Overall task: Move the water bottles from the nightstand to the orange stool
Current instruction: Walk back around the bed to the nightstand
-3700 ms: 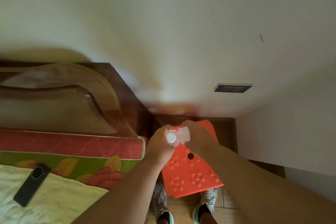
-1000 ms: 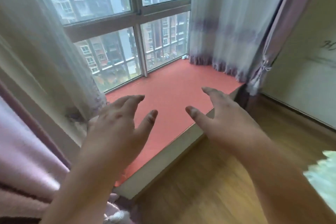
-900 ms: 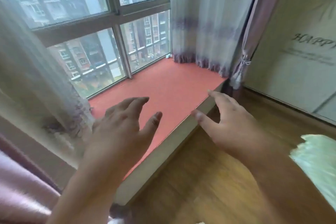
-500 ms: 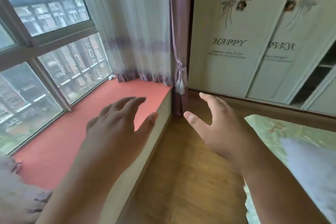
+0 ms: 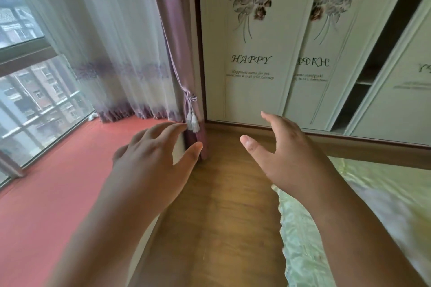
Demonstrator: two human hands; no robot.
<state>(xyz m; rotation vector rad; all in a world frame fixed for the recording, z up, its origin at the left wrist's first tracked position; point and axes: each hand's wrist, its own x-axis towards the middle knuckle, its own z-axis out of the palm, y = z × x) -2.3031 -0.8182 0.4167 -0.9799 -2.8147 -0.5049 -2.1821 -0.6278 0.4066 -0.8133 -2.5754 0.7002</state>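
No water bottle, nightstand or orange stool is in view. My left hand [image 5: 154,161] is stretched out in front of me at mid-height, fingers spread and relaxed, holding nothing. My right hand [image 5: 286,158] hovers beside it about a hand's width to the right, also spread and empty. Both hang in the air above the wooden floor [image 5: 219,216], touching nothing.
A red window seat [image 5: 58,189] runs along the left under the window [image 5: 28,100]. Sheer and purple curtains [image 5: 172,53] hang at the corner. White wardrobe doors [image 5: 254,42] with flower prints stand ahead. A pale green bedcover [image 5: 363,205] fills the lower right.
The view has swung from the stool by the bed, past the window, to the wardrobe corner. Both hands held bottles at the stool; now they are empty and spread.
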